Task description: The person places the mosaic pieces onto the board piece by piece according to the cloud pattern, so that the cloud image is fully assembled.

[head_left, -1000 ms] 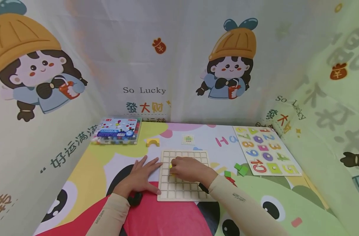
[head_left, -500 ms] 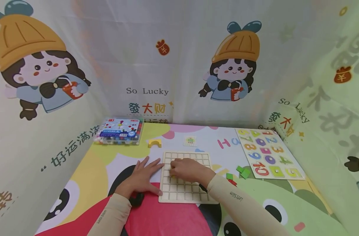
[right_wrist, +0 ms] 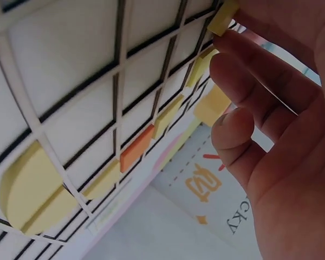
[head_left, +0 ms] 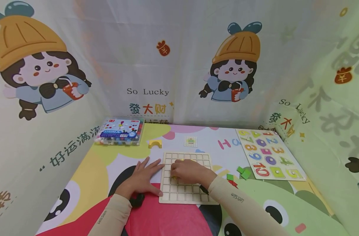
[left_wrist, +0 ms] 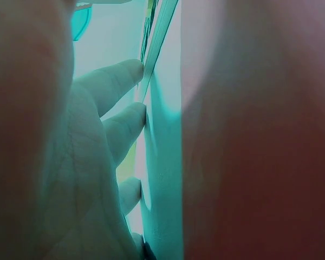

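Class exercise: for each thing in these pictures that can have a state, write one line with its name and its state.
Wooden grid board: flat on the table, a few coloured pieces in its cells.
Left hand: flat, fingers straight, touching the board's left edge.
Right hand: over the board, fingers curled round a yellow piece.
Bead box: closed.
Number puzzle: pieces seated.
Green pieces: loose beside the board.

The pale square wooden grid board [head_left: 187, 191] looks like raw matt plywood, with smooth thin slats in the right wrist view. The yellow blocks [right_wrist: 35, 189] sitting in it have a flat painted matt finish. The worktop [head_left: 88, 170] is covered in a printed cartoon cloth, slightly sheeny. The clear plastic bead box [head_left: 119, 132] is glossy. Both sleeves [head_left: 108, 216] look like soft beige knit fabric.
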A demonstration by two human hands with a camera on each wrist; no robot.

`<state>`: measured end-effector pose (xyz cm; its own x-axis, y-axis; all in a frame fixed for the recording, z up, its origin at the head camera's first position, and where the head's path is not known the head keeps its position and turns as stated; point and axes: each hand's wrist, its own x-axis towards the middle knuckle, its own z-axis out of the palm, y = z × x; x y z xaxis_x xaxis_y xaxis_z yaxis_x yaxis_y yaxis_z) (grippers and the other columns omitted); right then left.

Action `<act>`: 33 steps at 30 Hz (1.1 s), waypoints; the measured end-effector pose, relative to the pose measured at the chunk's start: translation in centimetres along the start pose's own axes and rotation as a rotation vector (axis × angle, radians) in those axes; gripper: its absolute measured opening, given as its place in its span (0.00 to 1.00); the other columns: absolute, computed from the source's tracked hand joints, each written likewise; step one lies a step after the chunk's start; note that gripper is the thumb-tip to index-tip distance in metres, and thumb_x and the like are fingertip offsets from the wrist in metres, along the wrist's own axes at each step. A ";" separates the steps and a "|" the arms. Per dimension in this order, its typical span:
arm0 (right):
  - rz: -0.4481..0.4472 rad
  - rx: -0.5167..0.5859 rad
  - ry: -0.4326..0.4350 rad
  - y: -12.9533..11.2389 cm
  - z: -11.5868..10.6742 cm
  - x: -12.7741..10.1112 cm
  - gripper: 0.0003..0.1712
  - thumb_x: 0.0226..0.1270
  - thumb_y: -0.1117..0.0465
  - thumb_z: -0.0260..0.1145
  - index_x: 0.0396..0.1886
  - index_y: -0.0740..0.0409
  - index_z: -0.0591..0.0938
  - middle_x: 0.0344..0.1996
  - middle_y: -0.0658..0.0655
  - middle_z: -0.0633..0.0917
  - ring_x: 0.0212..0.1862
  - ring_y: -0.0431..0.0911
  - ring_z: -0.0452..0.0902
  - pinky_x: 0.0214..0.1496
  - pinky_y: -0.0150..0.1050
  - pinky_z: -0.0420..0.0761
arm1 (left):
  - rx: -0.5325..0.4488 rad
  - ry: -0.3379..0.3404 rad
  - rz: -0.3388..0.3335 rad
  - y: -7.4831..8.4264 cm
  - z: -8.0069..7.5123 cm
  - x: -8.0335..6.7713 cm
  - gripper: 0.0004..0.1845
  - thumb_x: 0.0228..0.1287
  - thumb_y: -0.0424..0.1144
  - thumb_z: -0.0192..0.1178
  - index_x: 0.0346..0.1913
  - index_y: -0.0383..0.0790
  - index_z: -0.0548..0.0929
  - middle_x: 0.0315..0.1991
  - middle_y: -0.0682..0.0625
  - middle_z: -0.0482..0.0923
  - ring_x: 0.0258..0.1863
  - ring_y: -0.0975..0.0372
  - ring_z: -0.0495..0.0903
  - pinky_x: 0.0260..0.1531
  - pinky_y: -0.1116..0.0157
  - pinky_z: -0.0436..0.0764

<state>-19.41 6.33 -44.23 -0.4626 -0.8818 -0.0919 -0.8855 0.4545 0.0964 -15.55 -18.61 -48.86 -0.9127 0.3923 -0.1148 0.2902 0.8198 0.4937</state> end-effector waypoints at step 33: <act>0.182 0.190 0.040 0.4 0.8 -0.1 0.12 0.71 0.51 0.75 0.52 0.41 0.93 0.46 0.44 0.89 0.49 0.37 0.79 0.54 0.31 0.86 | -0.007 0.007 0.007 0.3 -0.2 -0.1 0.61 0.39 0.69 0.81 0.81 0.59 0.68 0.86 0.53 0.56 0.86 0.38 0.39 0.80 0.29 0.36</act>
<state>-19.75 6.66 -44.99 -0.6159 -0.7862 -0.0507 -0.7821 0.6179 -0.0805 -15.40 -18.50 -48.56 -0.9126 0.3950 -0.1057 0.2944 0.8142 0.5004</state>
